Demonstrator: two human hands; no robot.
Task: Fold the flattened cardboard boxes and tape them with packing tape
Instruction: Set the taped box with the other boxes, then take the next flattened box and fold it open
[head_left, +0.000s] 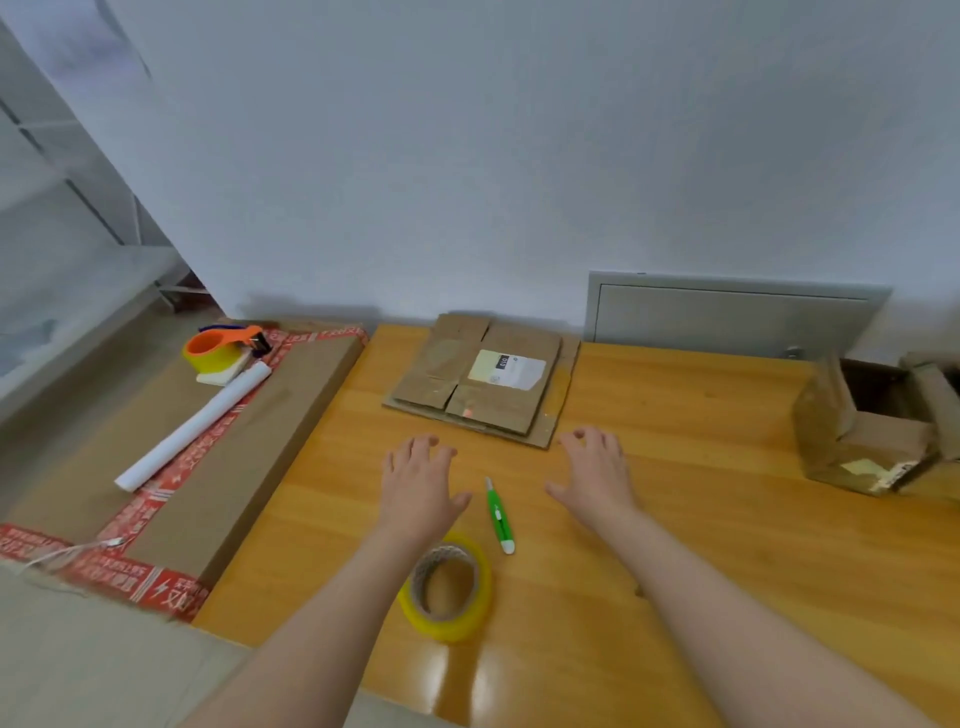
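The flattened boxes (480, 379) lie stacked on the desk (701, 519) straight ahead, just beyond my fingertips. My left hand (418, 483) and right hand (597, 478) are spread, each grip empty. The right seems nearer the stack's corner.

Two tape rolls (457, 626), one cutter (500, 514) — two hands (415, 483).

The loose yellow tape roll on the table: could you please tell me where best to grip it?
Probably from above: the tape roll lies flat, core open upward, so put fingers inside the core and thumb on the outer wall.
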